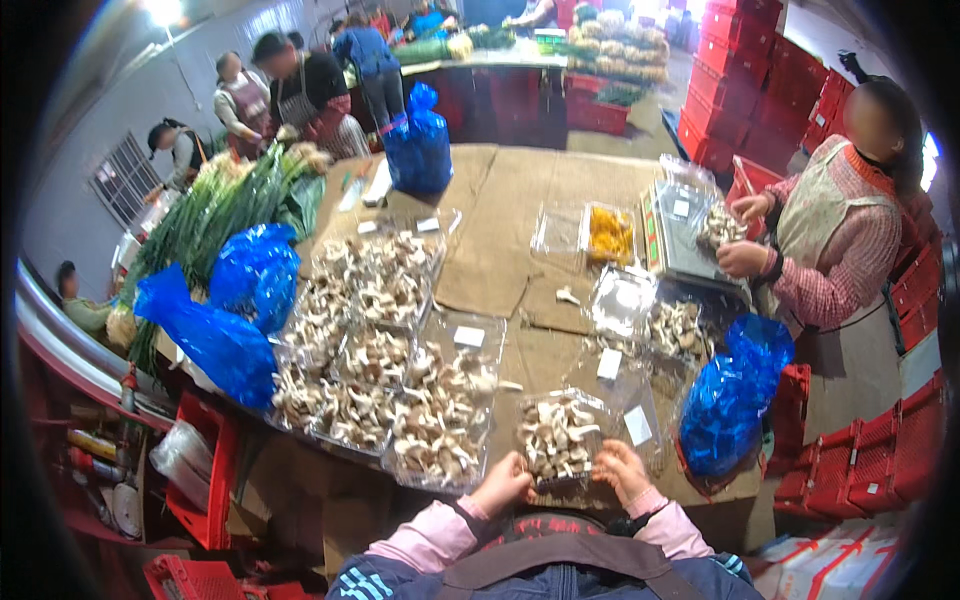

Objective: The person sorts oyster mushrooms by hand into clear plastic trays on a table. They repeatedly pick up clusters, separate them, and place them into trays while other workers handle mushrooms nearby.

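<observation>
A clear plastic clamshell of mushrooms lies at the table's near edge, its lid hinged back to the right. My left hand grips its near left corner between bent fingers. At its right side is my right hand, fingers partly spread and touching or close to the rim; a firm hold cannot be made out. To the left, several filled clamshells of mushrooms stand packed together. White labels, one of them a label on the lid, bear no readable writing. A loose mushroom lies on the cardboard beyond.
A co-worker holds mushrooms over a digital scale on the right. Blue plastic bags stand at both sides. Leeks are heaped at the left. Red crates are stacked right of the cardboard-covered table.
</observation>
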Demonstrator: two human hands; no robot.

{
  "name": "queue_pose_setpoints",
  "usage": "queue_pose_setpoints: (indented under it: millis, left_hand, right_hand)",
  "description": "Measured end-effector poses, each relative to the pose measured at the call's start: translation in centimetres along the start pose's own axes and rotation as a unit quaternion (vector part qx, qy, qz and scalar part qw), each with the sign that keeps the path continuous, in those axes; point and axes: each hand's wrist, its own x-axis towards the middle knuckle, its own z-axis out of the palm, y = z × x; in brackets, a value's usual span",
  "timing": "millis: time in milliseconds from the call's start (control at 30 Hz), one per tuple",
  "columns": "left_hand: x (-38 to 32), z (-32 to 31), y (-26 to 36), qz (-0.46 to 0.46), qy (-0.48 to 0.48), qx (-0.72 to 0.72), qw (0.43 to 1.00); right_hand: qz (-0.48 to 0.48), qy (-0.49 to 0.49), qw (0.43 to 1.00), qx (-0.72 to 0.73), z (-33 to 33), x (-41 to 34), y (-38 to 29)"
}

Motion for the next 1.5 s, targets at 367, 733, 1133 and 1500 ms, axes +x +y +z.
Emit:
queue_pose_setpoints:
  millis: [367,733,1133,1500]
  left_hand:
    - [0.0,0.4,0.0,0.061,0.007,0.097,0.993]
    - [-1.7,1.9,3.6,0.120,-0.067,-0.017,0.990]
    - [-3.8,1.5,5.1,0.117,-0.049,-0.001,0.992]
    - [-3.7,1.4,6.6,0.082,-0.041,-0.013,0.996]
  right_hand:
    - [-0.002,-0.029,0.999,-0.025,-0.3,2.0,2.2]
    - [-0.126,-0.017,0.990,-0.059,1.7,-2.3,-4.1]
    - [-0.088,-0.051,0.995,0.001,2.4,-2.9,-4.7]
    - [-0.108,-0.017,0.991,-0.083,2.8,-2.1,-3.5]
